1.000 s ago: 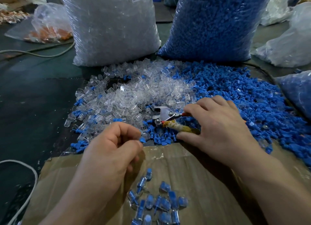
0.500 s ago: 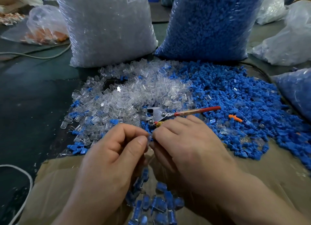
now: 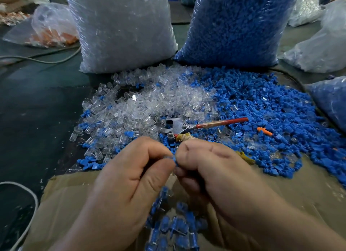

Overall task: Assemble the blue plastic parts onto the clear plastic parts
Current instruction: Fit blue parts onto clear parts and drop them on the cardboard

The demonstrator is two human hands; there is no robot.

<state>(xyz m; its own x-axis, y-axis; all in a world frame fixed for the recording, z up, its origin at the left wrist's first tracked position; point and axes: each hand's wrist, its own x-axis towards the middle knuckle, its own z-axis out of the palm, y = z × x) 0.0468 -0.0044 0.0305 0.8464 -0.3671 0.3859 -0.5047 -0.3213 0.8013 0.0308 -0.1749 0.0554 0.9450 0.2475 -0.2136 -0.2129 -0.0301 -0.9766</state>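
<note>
Right at the back, sacks: a clear-parts sack (image 3: pixel 121 31) with a small white label stands left of a blue-parts sack (image 3: pixel 234 25), both upright, their bases close together.
Cardboard sheet (image 3: pixel 65 204): lies nearest the person, under both hands.
Blue pile (image 3: pixel 271 119): loose blue parts spread in front of the blue-parts sack, reaching onto the cardboard at the right.
Clear pile (image 3: pixel 149 104): loose clear parts left of the blue pile, a few blue ones mixed in.
Left hand (image 3: pixel 127 179): fingers curled, thumb and forefinger pinching a small blue part (image 3: pixel 174 158).
Right hand (image 3: pixel 224 175): fingers curled, pinching the same blue part from the other side; the two hands' fingertips meet above the cardboard's far edge.
Clear part in the grip: cannot tell, fingers hide it.
Pliers (image 3: pixel 179 127): metal head where the piles meet, just beyond the hands, red handle pointing right.
Assembled pieces (image 3: pixel 174 230): blue-in-clear pieces heaped on the cardboard below the hands, blurred.
Orange piece (image 3: pixel 264 131): on the blue pile, right of the pliers.
</note>
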